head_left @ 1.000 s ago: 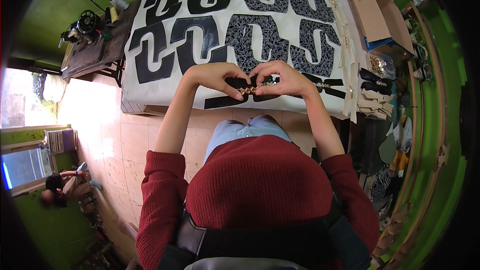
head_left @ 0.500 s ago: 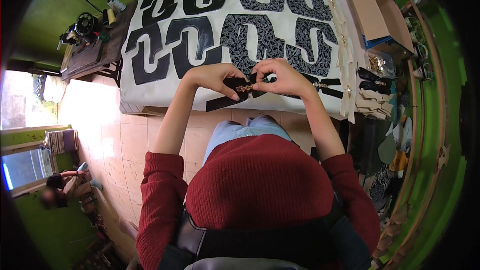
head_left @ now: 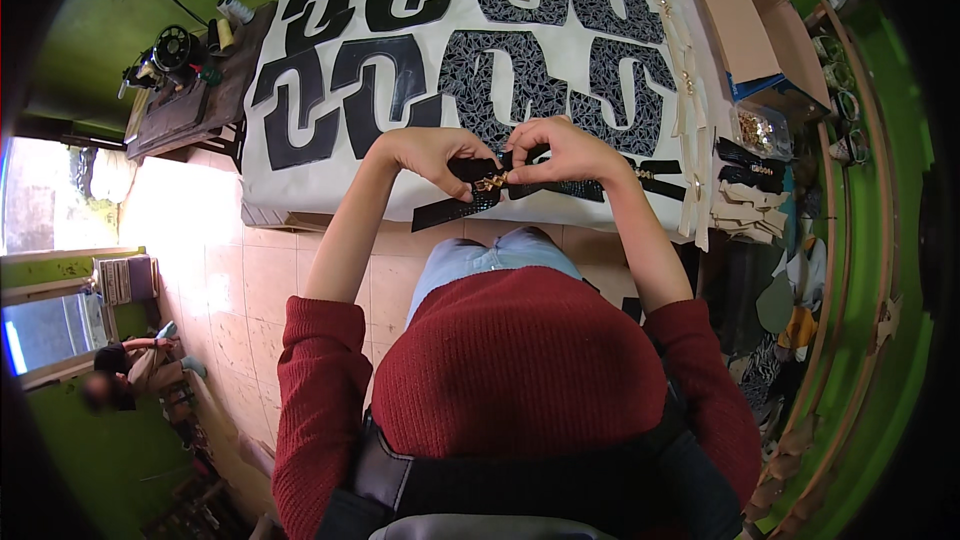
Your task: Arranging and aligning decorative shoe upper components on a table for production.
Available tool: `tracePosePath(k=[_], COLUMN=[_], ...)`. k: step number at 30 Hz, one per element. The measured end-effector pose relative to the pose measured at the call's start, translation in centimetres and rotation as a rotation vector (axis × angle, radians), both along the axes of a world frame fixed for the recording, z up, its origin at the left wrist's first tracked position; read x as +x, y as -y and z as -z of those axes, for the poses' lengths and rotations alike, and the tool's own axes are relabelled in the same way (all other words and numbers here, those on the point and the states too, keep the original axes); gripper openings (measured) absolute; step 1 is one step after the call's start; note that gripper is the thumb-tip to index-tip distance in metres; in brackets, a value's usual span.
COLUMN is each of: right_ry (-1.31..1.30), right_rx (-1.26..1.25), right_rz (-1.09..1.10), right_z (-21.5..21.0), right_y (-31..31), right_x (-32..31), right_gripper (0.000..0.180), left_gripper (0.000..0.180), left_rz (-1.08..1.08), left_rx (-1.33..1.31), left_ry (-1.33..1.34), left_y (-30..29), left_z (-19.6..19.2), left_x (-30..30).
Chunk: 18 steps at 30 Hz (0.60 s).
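Above the front edge of the table, both my hands grip one black textured strap that carries a gold chain-like ornament. My left hand pinches it left of the ornament, thumb in front and fingers behind. My right hand is closed with its thumb and fingertips at the ornament's right end. One end of the strap hangs out toward the lower left; some of it is hidden behind my fingers. Right of my right hand, another black strap with a gold ornament lies on the table.
Several black cut pieces and grey-black patterned pieces lie on the white-covered table. Cream straps with gold ornaments line its right side. Beyond are a cardboard box and a clear tub. A sewing machine stands left.
The strap in my hands has tilted slightly, so more of its textured face and gold ornament shows. Both hands keep nearly the same place and grip.
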State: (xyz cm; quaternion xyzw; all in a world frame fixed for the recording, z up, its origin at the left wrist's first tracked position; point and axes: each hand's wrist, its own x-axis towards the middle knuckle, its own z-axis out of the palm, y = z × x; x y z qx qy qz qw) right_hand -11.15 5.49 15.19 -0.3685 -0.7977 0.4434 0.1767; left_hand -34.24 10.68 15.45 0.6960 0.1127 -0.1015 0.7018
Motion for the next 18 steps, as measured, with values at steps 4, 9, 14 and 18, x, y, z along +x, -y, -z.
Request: tracePosePath(k=[4, 9, 14, 18], right_ry=[0.007, -0.016, 0.170, 0.370], right_rx=[0.023, -0.008, 0.029, 0.226], right_rz=[0.037, 0.078, 0.196, 0.312], right_z=[0.1, 0.4, -0.6, -2.3], right_y=[0.3, 0.7, 2.1, 2.8], right_x=[-0.1, -0.1, -0.6, -1.2], right_gripper=[0.023, 0.023, 0.028, 0.036], left_gripper=[0.027, 0.024, 0.019, 0.019], left_rz=[-0.062, -0.143, -0.181, -0.178], left_rx=[0.074, 0.128, 0.179, 0.187], left_ry=[-0.044, -0.084, -0.121, -0.128], left_y=[0.2, 0.6, 1.2, 1.4], left_z=[0.1, 0.8, 0.6, 0.9], left_x=[0.3, 0.5, 0.7, 0.3])
